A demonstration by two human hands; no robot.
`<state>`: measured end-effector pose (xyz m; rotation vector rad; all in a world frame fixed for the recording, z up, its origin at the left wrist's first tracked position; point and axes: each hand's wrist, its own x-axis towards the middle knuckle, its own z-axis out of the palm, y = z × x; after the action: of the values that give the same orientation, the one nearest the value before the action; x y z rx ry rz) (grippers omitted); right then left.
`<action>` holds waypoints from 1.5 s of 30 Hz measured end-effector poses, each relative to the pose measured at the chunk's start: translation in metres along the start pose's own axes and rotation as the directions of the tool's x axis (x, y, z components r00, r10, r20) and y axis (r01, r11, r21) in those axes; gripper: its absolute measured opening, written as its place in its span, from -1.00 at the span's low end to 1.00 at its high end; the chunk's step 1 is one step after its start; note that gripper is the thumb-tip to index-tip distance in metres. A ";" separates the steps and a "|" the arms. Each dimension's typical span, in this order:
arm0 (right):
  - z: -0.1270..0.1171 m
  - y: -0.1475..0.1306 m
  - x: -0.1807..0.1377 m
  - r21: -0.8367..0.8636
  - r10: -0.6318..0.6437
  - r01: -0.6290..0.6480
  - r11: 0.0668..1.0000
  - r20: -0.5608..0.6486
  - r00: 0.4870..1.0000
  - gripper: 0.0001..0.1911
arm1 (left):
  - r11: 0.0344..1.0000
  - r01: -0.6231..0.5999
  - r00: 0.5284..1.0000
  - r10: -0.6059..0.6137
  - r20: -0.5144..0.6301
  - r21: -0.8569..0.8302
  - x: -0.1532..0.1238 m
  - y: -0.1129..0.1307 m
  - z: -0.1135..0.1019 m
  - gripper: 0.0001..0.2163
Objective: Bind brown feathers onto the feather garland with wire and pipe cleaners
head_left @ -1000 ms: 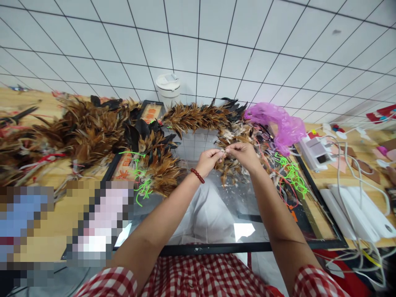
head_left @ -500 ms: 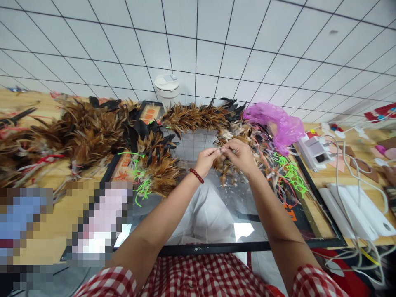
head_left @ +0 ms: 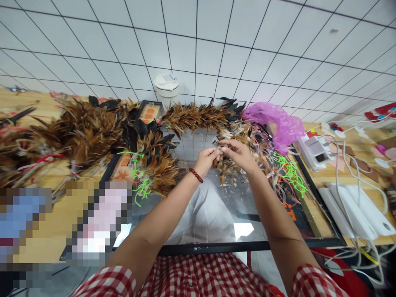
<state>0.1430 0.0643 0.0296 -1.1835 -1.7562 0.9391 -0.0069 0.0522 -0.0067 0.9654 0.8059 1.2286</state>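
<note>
Over the glass tabletop, my left hand point(head_left: 206, 161) and my right hand point(head_left: 236, 153) meet fingertip to fingertip, both pinched closed. What they hold between them is too small to make out. Just behind and beside my right hand lies a heap of loose brown and pale feathers point(head_left: 224, 171). To the left of my hands rests a bundle of brown and black feathers point(head_left: 159, 169) with bright green string point(head_left: 142, 187) around its base. A long row of brown feathers point(head_left: 198, 115) ending in black ones stretches across the back of the glass.
More feather bundles point(head_left: 89, 128) spread over the wooden table at left. A pink plastic bag point(head_left: 275, 123), green cords point(head_left: 289, 173) and a white device point(head_left: 314, 152) with cables are at right. A white lidded bucket point(head_left: 167, 87) stands by the tiled wall.
The fingers of my right hand have shifted slightly, reaching a little further over to the left. My left hand stays almost in place, still pinched against the right.
</note>
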 end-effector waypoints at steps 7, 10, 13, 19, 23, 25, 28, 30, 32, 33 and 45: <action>0.000 -0.001 0.000 0.063 0.033 -0.033 0.997 0.000 0.999 -0.78 | 1.000 0.016 0.999 -0.015 0.050 -0.021 0.000 0.000 -0.001 -0.71; -0.012 0.007 0.002 -0.285 -0.060 0.036 0.958 -0.077 0.995 -0.87 | 0.993 0.020 0.999 -0.025 -0.043 -0.114 0.001 0.000 0.000 -0.73; -0.018 0.015 0.002 -0.488 -0.134 0.175 0.855 0.119 0.984 -0.79 | 0.980 -0.001 0.992 -0.024 -0.126 -0.199 0.003 0.000 0.000 -0.75; -0.013 0.010 -0.001 -0.647 -0.126 0.321 0.691 0.330 0.936 -0.73 | 0.973 -0.018 0.990 -0.014 -0.139 -0.229 0.004 -0.001 -0.001 -0.75; -0.016 -0.004 -0.002 -0.723 -0.138 0.273 0.634 0.241 0.961 -0.74 | 0.983 -0.024 0.990 -0.002 -0.142 -0.184 0.004 -0.004 -0.001 -0.73; -0.017 -0.012 -0.003 -0.731 -0.156 0.289 0.618 0.246 0.956 -0.73 | 0.994 -0.067 0.989 0.055 -0.136 -0.085 0.004 -0.005 -0.001 -0.74; -0.013 -0.019 -0.005 -0.709 -0.189 0.317 0.630 0.255 0.948 -0.75 | 0.995 -0.084 0.992 0.089 -0.089 0.057 0.003 -0.006 0.000 -0.77; -0.012 -0.019 -0.005 -0.639 -0.223 0.298 0.709 0.199 0.954 -0.77 | 0.997 -0.042 0.995 0.047 -0.092 0.063 0.003 -0.007 0.000 -0.76; -0.014 -0.017 -0.004 -0.551 -0.246 0.253 0.795 0.089 0.965 -0.76 | 1.000 -0.006 0.991 0.008 -0.133 0.019 0.003 -0.007 -0.001 -0.73; -0.016 -0.015 -0.004 -0.521 -0.248 0.227 0.822 0.030 0.968 -0.75 | 1.000 0.006 0.989 -0.007 -0.151 -0.010 0.004 -0.008 -0.001 -0.72; -0.005 -0.012 -0.002 -0.181 -0.031 0.036 0.983 0.034 0.999 -0.88 | 0.995 0.007 0.993 -0.018 -0.118 -0.096 0.003 -0.006 -0.001 -0.75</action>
<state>0.1437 0.0594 0.0421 -1.2549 -1.9135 0.7948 -0.0048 0.0552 -0.0129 0.8144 0.8375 1.3116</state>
